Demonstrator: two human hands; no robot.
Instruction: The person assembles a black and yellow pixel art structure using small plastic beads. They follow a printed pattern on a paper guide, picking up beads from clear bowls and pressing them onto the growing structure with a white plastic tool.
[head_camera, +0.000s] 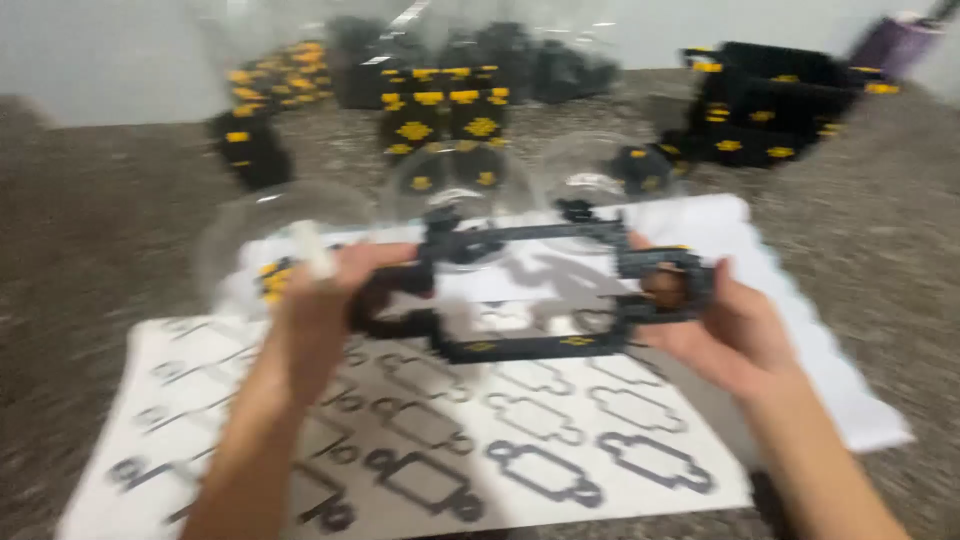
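Both hands lift a black plastic frame (530, 290), rectangular with ringed ends, above the white outline-printed sheet (560, 440) on the speckled table (90, 260). The left hand (320, 300) has its fingers curled round the left ring. The right hand (725, 325) pinches the right ring.

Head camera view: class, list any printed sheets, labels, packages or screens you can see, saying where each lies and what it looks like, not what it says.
Printed sheet: flat on the table under both hands, white, with rows of dark frame outlines.
White sheet: behind it, to the right, plain, blurred.
Yellow marks: small patches on the black frame held by the left hand and right hand.
No screens or packages seen.
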